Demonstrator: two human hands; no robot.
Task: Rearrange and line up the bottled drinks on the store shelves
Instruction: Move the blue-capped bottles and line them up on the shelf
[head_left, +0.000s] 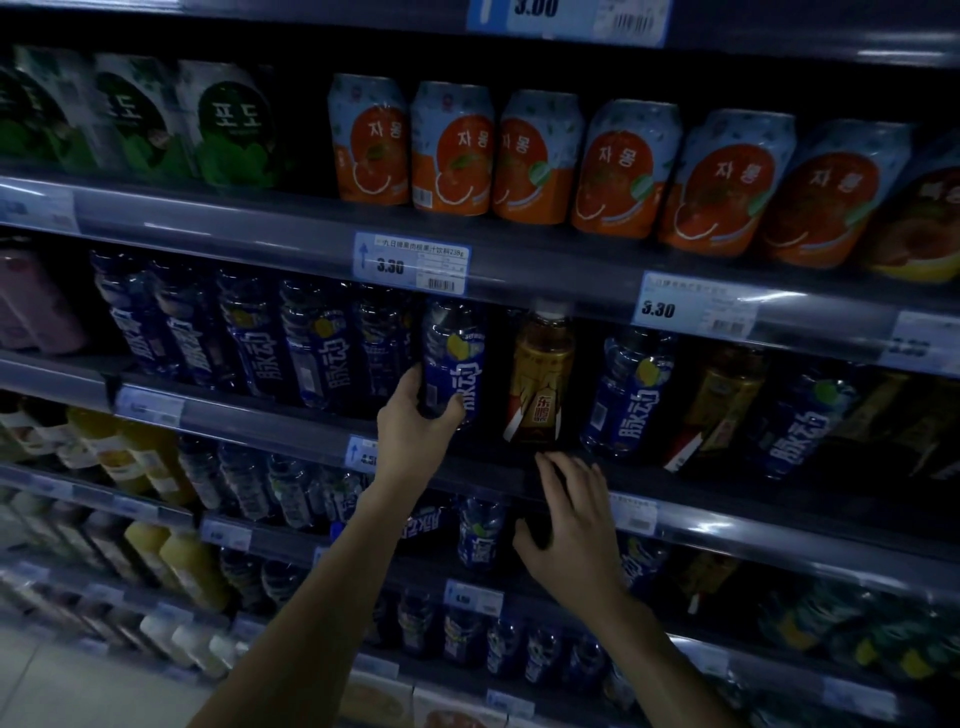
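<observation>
My left hand (415, 415) grips the lower part of a blue bottle (456, 358) with a yellow fruit on its label, standing at the front of the middle shelf (291, 431). Right of it stands an amber bottle with a gold label (540, 379). My right hand (571, 519) hovers just below that amber bottle, fingers spread, holding nothing. More blue bottles (306, 343) stand in a row to the left. Another blue bottle (631, 395) stands to the right, followed by an amber one (722, 405) and a blue one (800, 421).
Orange cans (452, 148) and green cans (234, 124) fill the shelf above. Price tags (413, 262) hang on the shelf edges. Lower shelves hold yellow juice bottles (192, 566) and more blue bottles (480, 535). A strip of floor shows at the bottom left.
</observation>
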